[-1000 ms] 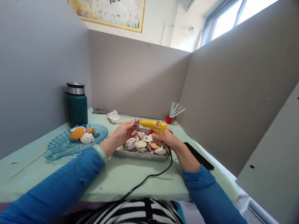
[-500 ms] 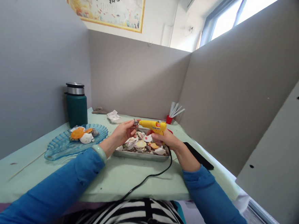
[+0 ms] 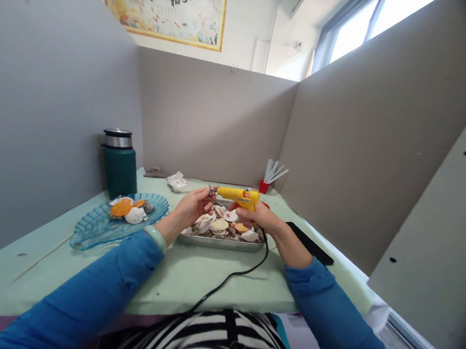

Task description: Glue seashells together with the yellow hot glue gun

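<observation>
My right hand [image 3: 256, 214] is wrapped around the handle of a yellow hot glue gun [image 3: 235, 195], held level with its nozzle pointing left. Between the thumb and fingertips of my left hand [image 3: 193, 208] is a small greyish shell [image 3: 211, 191], partly covered by the fingers. The nozzle tip is right at this shell; whether they touch I cannot tell. Below both hands stands a metal tray [image 3: 220, 244] heaped with shells [image 3: 219, 225] in white, pink and orange. A black cord [image 3: 229, 276] runs from the gun toward my lap.
On the left, a blue glass shell-shaped dish [image 3: 93, 234] holds several shells, with a green thermos [image 3: 119, 169] behind it. A red cup [image 3: 263, 186] of glue sticks stands at the back. Crumpled tissue [image 3: 176, 181], a thin stick [image 3: 43, 257] and a black flat object [image 3: 308, 243] lie around.
</observation>
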